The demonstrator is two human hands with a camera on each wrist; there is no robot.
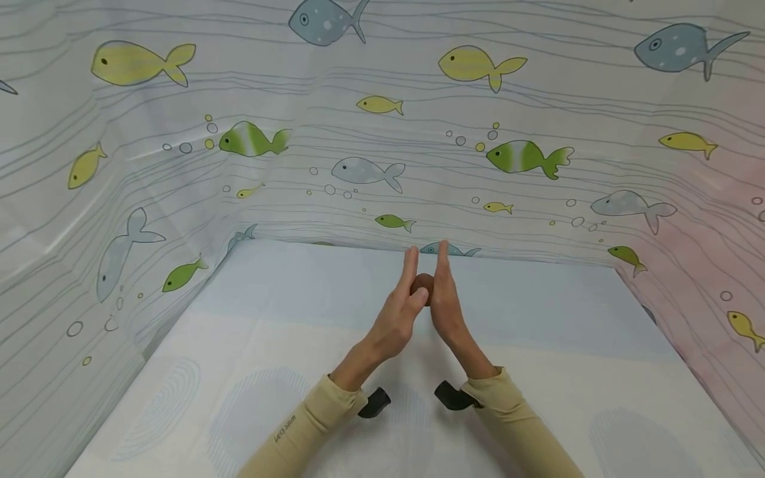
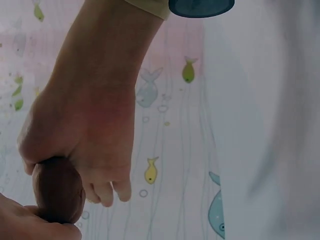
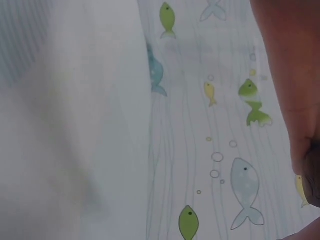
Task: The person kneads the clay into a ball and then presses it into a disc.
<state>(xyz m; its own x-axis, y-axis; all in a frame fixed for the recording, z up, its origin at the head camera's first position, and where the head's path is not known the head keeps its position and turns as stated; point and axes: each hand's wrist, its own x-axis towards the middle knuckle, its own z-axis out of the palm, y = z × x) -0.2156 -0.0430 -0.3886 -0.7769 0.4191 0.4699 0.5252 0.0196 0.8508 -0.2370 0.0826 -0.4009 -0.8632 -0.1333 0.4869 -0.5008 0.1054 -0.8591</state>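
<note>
Grip: left hand (image 1: 399,312) and right hand (image 1: 445,302), fingers straight, palms pressed against a brown ball (image 1: 422,285) held between them above the desk (image 1: 538,345). Sleeves: beige; left sleeve (image 1: 299,425) bears small printed lettering, not legible. Surround: fish-print curtain (image 1: 370,133) on three sides.

L hand (image 1: 402,312) + R hand (image 1: 445,307) palm-to-palm, fingers (image 1: 410,263) straight, forearms converging.
</note>
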